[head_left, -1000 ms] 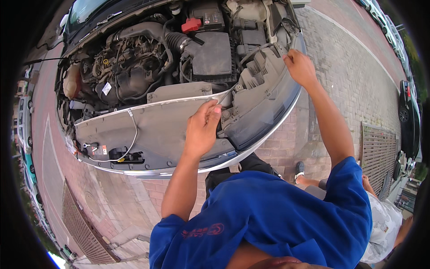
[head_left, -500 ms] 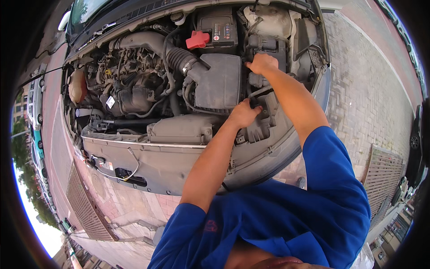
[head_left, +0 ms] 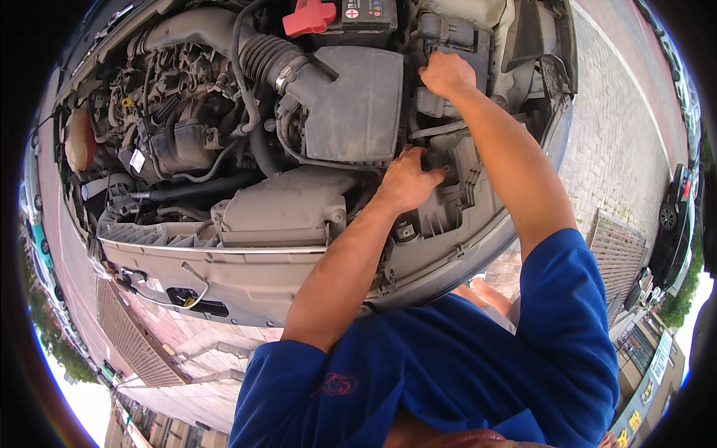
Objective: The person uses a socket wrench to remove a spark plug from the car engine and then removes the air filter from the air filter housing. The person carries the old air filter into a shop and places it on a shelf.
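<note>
My left hand (head_left: 409, 181) is at the front right corner of a grey air filter box (head_left: 355, 104). Its thumb stands apart, pointing right, while the other fingertips dip out of sight beside the box edge; I see nothing held between thumb and fingers. Further back, my right hand (head_left: 449, 73) is closed, knuckles up, over a black lidded box (head_left: 448, 31) right of the air filter box. Its fingertips curl into the gap between the two, and what they grip is hidden. A ribbed intake hose (head_left: 272, 61) is clamped to the filter box.
Behind the filter box sits a battery (head_left: 362, 16) with a red terminal cover (head_left: 309, 16). Left of it lies the engine (head_left: 183, 138), with a coolant tank (head_left: 80, 140) at the far left. The front panel (head_left: 246, 261) crosses before me, a loose cable (head_left: 200, 287) hanging there.
The view has shifted closer, so the engine bay appears larger and further left. My right hand stays by the black box and my left hand at the filter box corner, both slightly re-posed.
</note>
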Demonstrator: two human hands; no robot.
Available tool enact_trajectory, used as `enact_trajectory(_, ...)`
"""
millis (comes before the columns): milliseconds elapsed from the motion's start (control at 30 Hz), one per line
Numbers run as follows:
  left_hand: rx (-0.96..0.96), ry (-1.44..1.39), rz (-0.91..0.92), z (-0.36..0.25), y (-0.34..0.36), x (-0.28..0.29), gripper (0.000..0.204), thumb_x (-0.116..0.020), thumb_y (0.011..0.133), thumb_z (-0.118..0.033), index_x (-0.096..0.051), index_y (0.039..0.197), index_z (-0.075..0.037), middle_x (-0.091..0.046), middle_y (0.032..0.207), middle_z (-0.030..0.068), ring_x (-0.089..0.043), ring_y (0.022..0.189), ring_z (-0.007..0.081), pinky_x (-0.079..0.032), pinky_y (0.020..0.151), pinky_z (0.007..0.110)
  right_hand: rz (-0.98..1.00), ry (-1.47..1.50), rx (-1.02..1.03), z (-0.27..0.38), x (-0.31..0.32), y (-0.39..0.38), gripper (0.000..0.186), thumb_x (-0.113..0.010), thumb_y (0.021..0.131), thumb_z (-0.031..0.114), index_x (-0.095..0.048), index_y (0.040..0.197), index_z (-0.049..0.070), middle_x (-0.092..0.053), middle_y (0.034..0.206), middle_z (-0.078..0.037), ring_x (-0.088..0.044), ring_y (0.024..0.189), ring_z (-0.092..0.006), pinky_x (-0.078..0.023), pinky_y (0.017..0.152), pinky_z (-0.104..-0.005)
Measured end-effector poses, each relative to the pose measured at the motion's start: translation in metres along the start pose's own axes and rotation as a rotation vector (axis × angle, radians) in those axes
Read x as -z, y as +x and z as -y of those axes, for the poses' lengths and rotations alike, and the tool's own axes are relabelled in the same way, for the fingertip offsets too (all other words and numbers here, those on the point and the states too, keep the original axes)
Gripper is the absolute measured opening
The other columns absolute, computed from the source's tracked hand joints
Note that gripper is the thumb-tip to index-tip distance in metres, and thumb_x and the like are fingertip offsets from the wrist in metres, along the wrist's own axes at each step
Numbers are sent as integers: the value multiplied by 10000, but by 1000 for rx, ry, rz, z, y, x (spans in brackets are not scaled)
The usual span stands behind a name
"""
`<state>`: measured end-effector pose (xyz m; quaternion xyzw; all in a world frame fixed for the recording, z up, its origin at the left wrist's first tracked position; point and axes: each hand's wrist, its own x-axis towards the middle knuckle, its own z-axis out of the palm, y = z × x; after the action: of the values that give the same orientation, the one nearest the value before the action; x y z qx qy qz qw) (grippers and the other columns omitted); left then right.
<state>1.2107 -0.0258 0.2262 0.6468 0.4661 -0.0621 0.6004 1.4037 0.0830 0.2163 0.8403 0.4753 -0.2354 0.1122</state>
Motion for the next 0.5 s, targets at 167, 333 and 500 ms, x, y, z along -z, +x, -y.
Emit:
enact_trajectory(167, 10, -34, 75, -5, -5, 10, 747, -643, 850, -389, -458, 1427, 48, -424, 1480, 320, -465, 1357, 400, -381, 1127, 404, -14, -6, 22, -5, -4, 3, 406, -569, 950, 369, -688, 1186, 61, -683, 1210, -190, -646, 1145, -361, -528, 964, -461)
enact_trajectory(333, 34, -61, 95, -8, -8, 6, 708, -627, 852, -364, -479, 1411, 44, -561, 1354, 292, -531, 1277, 418, -413, 1089, 432, -4, -10, 44, -6, -4, 0, 415, -569, 954, 373, -680, 1197, 56, -683, 1206, -195, -642, 1143, -374, -525, 968, -468)
enact_trajectory(500, 7, 59, -60, -22, -13, 7, 542, -613, 881, -309, -578, 1318, 11, -627, 1278, 244, -598, 1179, 404, -463, 1023, 446, -66, 15, 89, -14, -10, 1, 397, -567, 963, 373, -702, 1115, 32, -699, 1136, -204, -675, 1061, -365, -554, 901, -454)
